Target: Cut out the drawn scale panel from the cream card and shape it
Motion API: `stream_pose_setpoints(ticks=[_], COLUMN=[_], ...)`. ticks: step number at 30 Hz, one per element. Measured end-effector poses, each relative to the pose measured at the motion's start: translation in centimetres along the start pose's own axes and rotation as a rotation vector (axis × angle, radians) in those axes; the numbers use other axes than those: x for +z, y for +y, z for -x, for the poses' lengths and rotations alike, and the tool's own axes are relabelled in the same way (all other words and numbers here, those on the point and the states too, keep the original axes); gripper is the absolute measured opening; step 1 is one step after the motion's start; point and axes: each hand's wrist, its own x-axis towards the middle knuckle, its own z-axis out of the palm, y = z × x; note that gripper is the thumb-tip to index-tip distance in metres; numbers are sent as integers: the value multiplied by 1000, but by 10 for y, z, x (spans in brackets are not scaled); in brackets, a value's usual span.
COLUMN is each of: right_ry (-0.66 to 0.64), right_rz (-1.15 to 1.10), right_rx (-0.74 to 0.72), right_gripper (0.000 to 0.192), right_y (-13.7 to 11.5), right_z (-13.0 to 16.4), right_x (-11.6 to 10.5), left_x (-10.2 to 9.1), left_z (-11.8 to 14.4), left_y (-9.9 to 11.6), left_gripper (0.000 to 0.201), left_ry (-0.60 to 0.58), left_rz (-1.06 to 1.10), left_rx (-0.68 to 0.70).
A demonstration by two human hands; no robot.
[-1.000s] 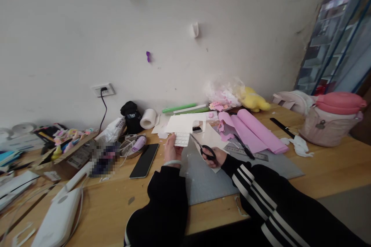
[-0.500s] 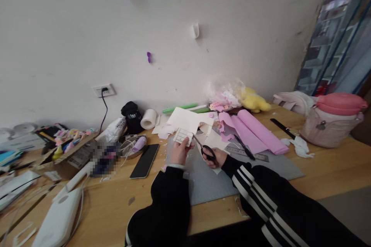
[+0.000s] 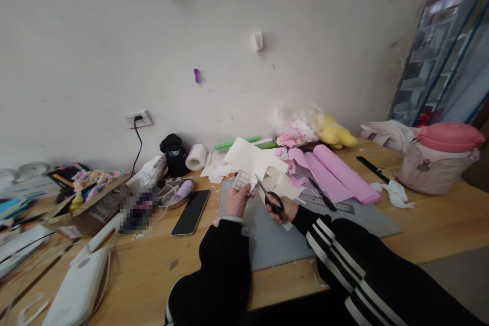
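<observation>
Cutting is part done: the left hand [image 3: 237, 199] pinches the gridded white card [image 3: 244, 180] above the grey mat [image 3: 267, 239], the right hand [image 3: 284, 209] grips the scissors [image 3: 269, 196], blades apart at the card's right edge, offcuts lying beyond, more card uncut.

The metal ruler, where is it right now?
In the head view, the metal ruler lies on the grey cutting mat, right of the right hand with the scissors, just below the pink paper rolls.
</observation>
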Motion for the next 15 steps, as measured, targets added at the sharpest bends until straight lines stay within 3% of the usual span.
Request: stream_pose_setpoints(ticks=[6,15], right_ry=[-7,-119], right_rz=[2,-12], right_rx=[-24,29], right_gripper=[35,40], right_y=[0,0], right_z=[2,3], right_x=[-2,-11], left_x=[-4,-14], left_z=[-1,-4], left_y=[2,5], left_gripper=[17,16], left_ry=[-8,-83], left_rz=[-37,-165], left_rx=[13,-24])
